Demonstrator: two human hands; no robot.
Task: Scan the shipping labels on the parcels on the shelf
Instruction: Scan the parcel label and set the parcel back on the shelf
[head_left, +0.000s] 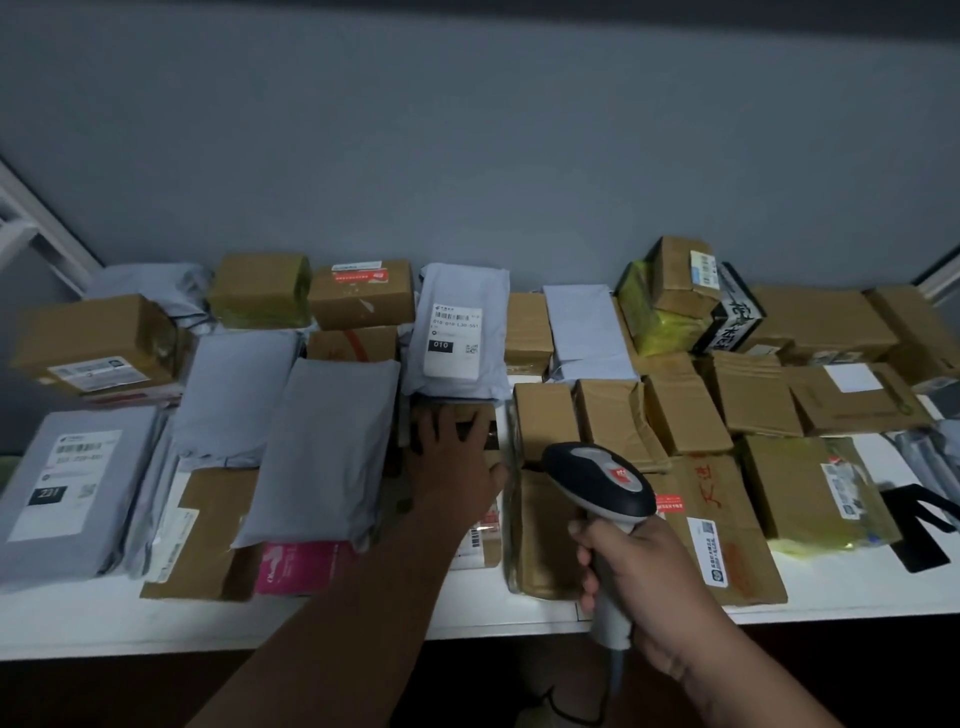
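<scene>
Several parcels cover a white shelf: brown cartons and grey mailer bags. My left hand lies flat, fingers spread, on a small brown carton in the middle row. My right hand grips the handle of a grey and black barcode scanner, whose head points away from me toward the cartons. Just behind the left hand lies a grey mailer bag with a white shipping label marked 010. Another labelled grey bag lies at the front left.
A grey wall rises behind the shelf. White shelf frame bars stand at the far left. A pink packet lies at the front edge. A yellow-wrapped carton and a black bag lie at the front right. The scanner cable hangs below the shelf edge.
</scene>
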